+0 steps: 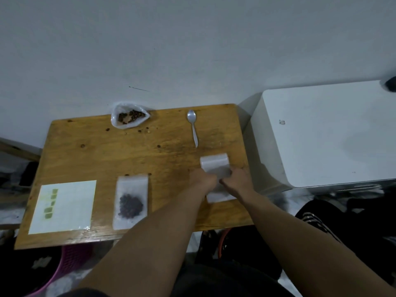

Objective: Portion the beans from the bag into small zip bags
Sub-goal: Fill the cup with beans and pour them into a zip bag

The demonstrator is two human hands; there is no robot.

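At the tabletop's (102,151) far edge, left of the middle, we see the bean bag (128,118), a thin, crinkled clear plastic sack with its mouth rolled open and brown beans (130,115) low inside it. A few loose beans (147,130) lie just in front of it on the worn, stained wood.

Along the front edge a filled zip bag (131,200) lies flat, a frosted rectangle with a dark round heap of beans in its lower half.

Near the right edge lies the empty zip bag (214,163), flat and translucent. Our left hand (203,180) and right hand (236,181) are close together over its middle, both with fingers curled down and pinching it, though blur hides the exact grip.

A slim metal spoon (194,130) lies beyond that bag, with its bowl toward the far edge. At the front left corner sits a glossy pale sheet (70,211) with a column of small green squares. A smooth white box (321,133) stands beside the right edge.
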